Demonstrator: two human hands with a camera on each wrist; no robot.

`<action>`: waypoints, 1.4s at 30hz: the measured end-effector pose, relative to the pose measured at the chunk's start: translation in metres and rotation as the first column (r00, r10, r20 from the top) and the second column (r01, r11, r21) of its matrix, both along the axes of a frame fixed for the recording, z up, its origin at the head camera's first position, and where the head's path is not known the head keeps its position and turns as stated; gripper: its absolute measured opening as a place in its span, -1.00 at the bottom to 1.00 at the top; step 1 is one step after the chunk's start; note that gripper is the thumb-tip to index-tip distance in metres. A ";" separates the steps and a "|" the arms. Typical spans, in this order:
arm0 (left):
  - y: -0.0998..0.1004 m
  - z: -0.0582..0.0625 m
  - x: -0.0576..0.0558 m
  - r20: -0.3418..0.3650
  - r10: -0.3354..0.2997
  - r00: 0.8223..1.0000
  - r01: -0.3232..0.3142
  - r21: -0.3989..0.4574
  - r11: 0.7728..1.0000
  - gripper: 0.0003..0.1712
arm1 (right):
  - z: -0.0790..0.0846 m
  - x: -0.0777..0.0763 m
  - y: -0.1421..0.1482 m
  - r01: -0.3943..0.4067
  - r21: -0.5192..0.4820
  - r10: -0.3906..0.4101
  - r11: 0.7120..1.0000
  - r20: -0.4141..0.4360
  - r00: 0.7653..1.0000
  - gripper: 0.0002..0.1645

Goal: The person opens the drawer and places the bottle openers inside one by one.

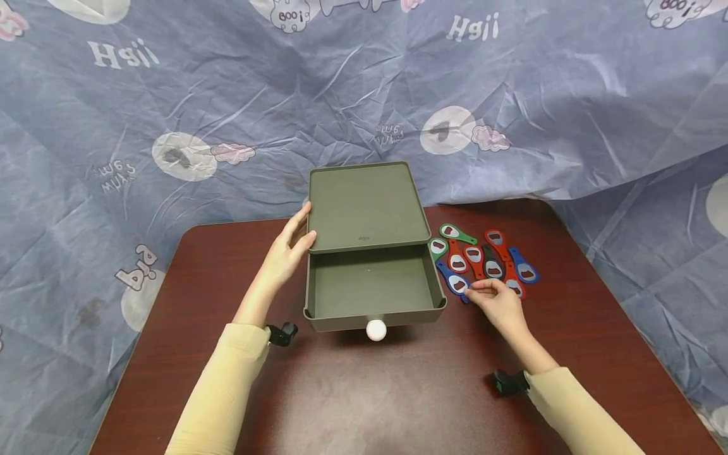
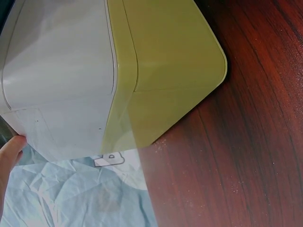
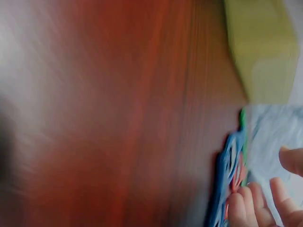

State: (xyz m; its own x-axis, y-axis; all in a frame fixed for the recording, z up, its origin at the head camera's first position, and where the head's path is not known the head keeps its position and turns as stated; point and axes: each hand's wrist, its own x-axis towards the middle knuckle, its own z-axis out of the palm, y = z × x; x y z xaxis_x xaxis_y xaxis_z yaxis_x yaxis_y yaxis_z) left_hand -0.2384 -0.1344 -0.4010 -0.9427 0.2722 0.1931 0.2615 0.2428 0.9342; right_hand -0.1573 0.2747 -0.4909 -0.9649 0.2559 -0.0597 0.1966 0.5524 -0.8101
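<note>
A crumpled patterned cloth [image 1: 352,76] is hanging behind the dark red-brown desk [image 1: 364,398]. On the desk's far middle, an olive box [image 1: 366,205] is standing with its drawer [image 1: 335,323] projecting toward the near side, its visible floor showing bare. The left hand [image 1: 284,249] is resting against the box's left edge, thumb and fingers spread, steadying it, it seems, rather than gripping. The right hand [image 1: 500,307] is reaching to the pile's near edge; its thumb and fingers are standing slightly apart in the right wrist view, with nothing visibly held. The bottle openers [image 1: 474,254], red, green, blue and black, are lying bunched and partly overlapping just right of the box. A blue opener [image 1: 453,280] is lying nearest the right fingertips. A white knob [image 1: 376,330] is jutting from the drawer's front. The person is apparently picking out one opener; the next move is calling for a thumb-and-finger pinch that spares its neighbours.
</note>
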 end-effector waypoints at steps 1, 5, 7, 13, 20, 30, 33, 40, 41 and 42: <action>0.000 0.000 0.000 0.002 0.001 1.000 -0.001 0.001 1.000 -0.33 | -0.001 -0.007 0.004 0.001 0.066 -0.001 0.998 -0.011 1.000 -0.56; 0.000 0.000 -0.001 0.009 0.001 1.000 -0.001 -0.002 1.000 -0.33 | -0.008 -0.030 0.009 -0.011 0.209 0.019 0.978 -0.033 0.999 -0.55; 0.001 0.000 0.000 0.008 0.000 1.000 0.000 -0.006 1.000 -0.33 | -0.011 -0.038 0.007 -0.012 0.240 0.023 0.971 -0.045 0.999 -0.54; 0.002 0.001 0.000 0.002 0.009 1.000 -0.009 -0.005 1.000 -0.34 | -0.014 -0.053 0.001 -0.067 0.317 0.088 0.946 -0.052 0.995 -0.49; 0.001 0.003 -0.001 0.000 0.011 1.000 -0.011 0.007 1.000 -0.34 | -0.011 -0.063 -0.003 -0.138 0.407 0.154 0.903 -0.006 0.988 -0.44; 0.000 0.001 0.001 0.004 0.002 1.000 -0.002 0.009 1.000 -0.32 | -0.006 -0.064 -0.012 -0.170 0.394 0.135 0.903 0.114 0.984 -0.44; 0.000 0.000 0.002 0.002 -0.002 1.000 0.002 0.004 1.000 -0.32 | -0.008 -0.062 -0.014 -0.157 0.376 0.131 0.913 0.095 0.987 -0.49; 0.000 0.005 0.004 0.017 -0.006 1.000 0.006 0.001 1.000 -0.33 | 0.000 -0.063 -0.010 -0.146 0.333 0.159 0.932 -0.013 0.987 -0.76; 0.000 0.009 0.007 0.026 -0.011 1.000 0.011 0.000 1.000 -0.32 | 0.003 -0.063 -0.009 -0.155 0.323 0.165 0.934 -0.004 0.986 -0.77; 0.001 0.013 0.010 0.034 -0.015 0.999 0.015 -0.003 1.000 -0.32 | 0.007 -0.063 -0.008 -0.161 0.311 0.167 0.937 0.009 0.986 -0.77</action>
State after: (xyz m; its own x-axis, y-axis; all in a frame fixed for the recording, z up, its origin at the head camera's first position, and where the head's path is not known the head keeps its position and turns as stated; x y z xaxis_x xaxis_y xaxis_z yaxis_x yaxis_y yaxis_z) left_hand -0.2286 -0.1336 -0.3880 -0.9444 0.2872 0.1600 0.2332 0.2425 0.9417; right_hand -0.2199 0.2664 -0.4840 -0.9952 0.0971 0.0142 0.0695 0.7999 -0.5961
